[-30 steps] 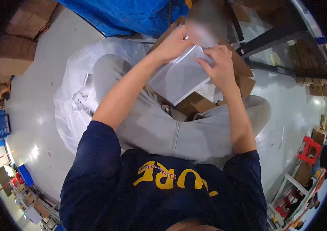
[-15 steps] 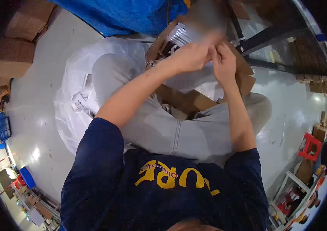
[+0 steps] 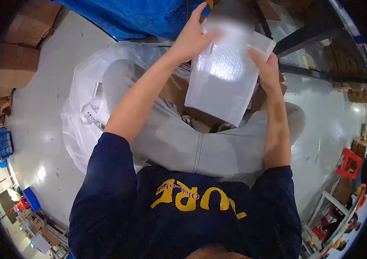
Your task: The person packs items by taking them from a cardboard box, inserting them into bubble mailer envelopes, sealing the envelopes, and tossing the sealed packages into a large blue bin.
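A glossy white bubble mailer (image 3: 220,90) is held up over my lap, tilted, with its far end blurred. My left hand (image 3: 192,39) grips its left side near the far end, thumb lying over the face. On the other side, my right hand (image 3: 266,71) has the right edge pinched, close to a flap-like white piece (image 3: 262,44) that sticks out there. Behind and below the mailer, an open cardboard box (image 3: 175,90) stands between my legs, mostly hidden.
A big translucent plastic bag (image 3: 77,82) with labelled white packaging (image 3: 92,113) lies left of my leg. Blue sheeting (image 3: 136,19) hangs ahead. A black metal frame (image 3: 311,41) stands front right. Cardboard boxes (image 3: 15,62) are at far left, a red stool (image 3: 349,163) at right.
My hands were close together above the box; now they are apart, holding the bubble mailer between them. The mailer has come into plain view and covers much of the box.
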{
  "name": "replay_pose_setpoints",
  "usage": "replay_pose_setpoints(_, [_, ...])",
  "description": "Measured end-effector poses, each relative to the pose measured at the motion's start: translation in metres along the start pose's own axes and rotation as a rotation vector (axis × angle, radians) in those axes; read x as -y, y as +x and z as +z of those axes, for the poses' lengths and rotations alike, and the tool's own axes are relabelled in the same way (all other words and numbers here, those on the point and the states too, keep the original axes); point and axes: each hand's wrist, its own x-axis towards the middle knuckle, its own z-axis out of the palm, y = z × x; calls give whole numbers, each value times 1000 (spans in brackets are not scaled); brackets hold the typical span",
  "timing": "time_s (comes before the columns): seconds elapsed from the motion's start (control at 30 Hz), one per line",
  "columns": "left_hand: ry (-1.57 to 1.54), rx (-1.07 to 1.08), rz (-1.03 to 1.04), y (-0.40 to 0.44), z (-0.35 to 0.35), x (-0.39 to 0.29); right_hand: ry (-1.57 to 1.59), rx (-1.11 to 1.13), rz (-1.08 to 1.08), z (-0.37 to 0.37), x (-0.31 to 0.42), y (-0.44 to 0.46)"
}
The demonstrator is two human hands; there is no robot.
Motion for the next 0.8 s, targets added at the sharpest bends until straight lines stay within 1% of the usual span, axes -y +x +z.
replay_pose_setpoints(0.07, [-159,51,-98,0,-5,-3,172,8,80,3,6,1])
replay_pose_setpoints(0.1, [-237,80,-146,0,-8,-5,172,10,75,2,5,3])
replay_pose_setpoints(0.23, [-561,214,-338,0,-17,-11,217,451,-241,-15,-12,18])
replay_pose_setpoints(0.27, [-559,217,-333,1,-21,-5,216,449,-247,-15,-8,18])
replay_pose_setpoints(0.4, [-1378,560,-116,7,-39,48,525,549,-14,-16,12,7])
replay_pose_setpoints(0.43, [-1376,562,-112,6,-36,40,522,549,-18,-16,12,6])
replay_pose_setpoints(0.57, [-585,-64,-333,-4,-11,-23,201,188,-53,-12,-11,9])
replay_pose_setpoints(0.63, [-540,-15,-198,-4,-10,-13,141,278,-245,-12,-31,15])
replay_pose_setpoints(0.67, [-169,-19,-46,4,-9,-3,151,287,-274,-11,-28,16])
replay_pose_setpoints(0.7, [-74,174,-201,2,-19,5,113,267,-219,-7,-23,13])
replay_pose_setpoints(0.73, [31,356,-362,-3,-27,-6,77,248,-170,-4,-17,10])
replay_pose_setpoints(0.77, [75,379,-313,-2,-32,-27,-74,129,-302,-2,-17,12])
replay_pose_setpoints(0.8, [127,400,-258,2,-36,-47,-45,86,-148,-3,-18,18])
